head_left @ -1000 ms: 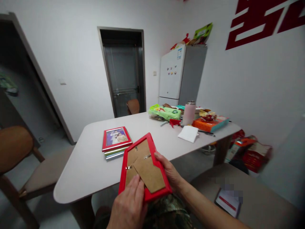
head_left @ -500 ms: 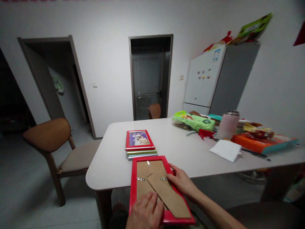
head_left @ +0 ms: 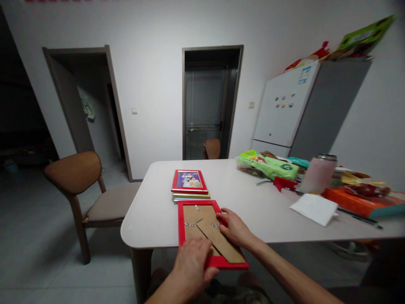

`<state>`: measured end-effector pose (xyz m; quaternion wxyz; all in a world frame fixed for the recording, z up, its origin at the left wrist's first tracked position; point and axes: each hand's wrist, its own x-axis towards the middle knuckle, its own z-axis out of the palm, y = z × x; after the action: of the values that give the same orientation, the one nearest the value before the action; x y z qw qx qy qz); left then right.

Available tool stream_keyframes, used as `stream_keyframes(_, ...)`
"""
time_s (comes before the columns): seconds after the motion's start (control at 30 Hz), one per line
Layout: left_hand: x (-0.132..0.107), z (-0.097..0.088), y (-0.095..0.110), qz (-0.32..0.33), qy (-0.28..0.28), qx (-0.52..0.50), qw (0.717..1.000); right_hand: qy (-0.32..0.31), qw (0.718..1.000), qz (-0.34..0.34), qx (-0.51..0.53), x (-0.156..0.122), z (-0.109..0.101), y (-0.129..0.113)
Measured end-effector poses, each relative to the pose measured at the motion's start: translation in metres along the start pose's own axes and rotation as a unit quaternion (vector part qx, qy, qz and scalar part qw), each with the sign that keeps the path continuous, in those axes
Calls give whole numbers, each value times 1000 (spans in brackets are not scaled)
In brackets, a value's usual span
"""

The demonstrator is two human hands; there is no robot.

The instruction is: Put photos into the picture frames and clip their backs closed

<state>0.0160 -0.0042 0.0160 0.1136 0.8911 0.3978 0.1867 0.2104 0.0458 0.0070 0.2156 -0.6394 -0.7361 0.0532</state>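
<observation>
A red picture frame [head_left: 181, 223] lies face down in my hands, its far part over the table's near edge. Its brown backing, metal hanging tabs and slanting stand leg face up. My left hand [head_left: 193, 261] is closed on the near left part, fingers over the backing and thumb at the near rim. My right hand [head_left: 234, 228] grips the right rim, fingers on top; its thumb is hard to make out. Just beyond, another red frame [head_left: 205, 188] with a photo rests face up on a stack of frames [head_left: 193, 196].
The white table [head_left: 152, 202] has a rounded left corner. At right are a green package [head_left: 275, 166], pink bottle [head_left: 319, 173], folded white paper [head_left: 314, 209], pen [head_left: 360, 217] and orange box [head_left: 351, 200]. A wooden chair [head_left: 74, 171] stands left; a fridge [head_left: 281, 114] stands behind.
The held frame has moved away from me, closer to the stack, with both hands on it. My left hand has shifted toward its near rim. The whole view has swung slightly left.
</observation>
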Motion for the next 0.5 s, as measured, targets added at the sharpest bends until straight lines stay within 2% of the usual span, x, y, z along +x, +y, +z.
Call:
stream_keyframes(0.13, 8, -10, -29, -151, 60, -27, 986, -16, 1000, -1, -24, 4, 1, -3)
stream_keyframes(0.2, 11, -9, -41, -190, 67, -48, 978, -7, 1000, 4, -30, 6, 2, -3)
stream_keyframes(0.33, 13, -1, -51, -199, 78, -72, 974, 5, 999, -1, -53, 6, 3, -11)
stream_keyframes(0.43, 12, 3, -51, -195, 89, -68, 974, 31, 998, -28, -53, 5, 8, -31)
stream_keyframes(0.5, 12, 4, -51, -192, 93, -65, 975, 22, 997, -69, -26, 8, 14, -51)
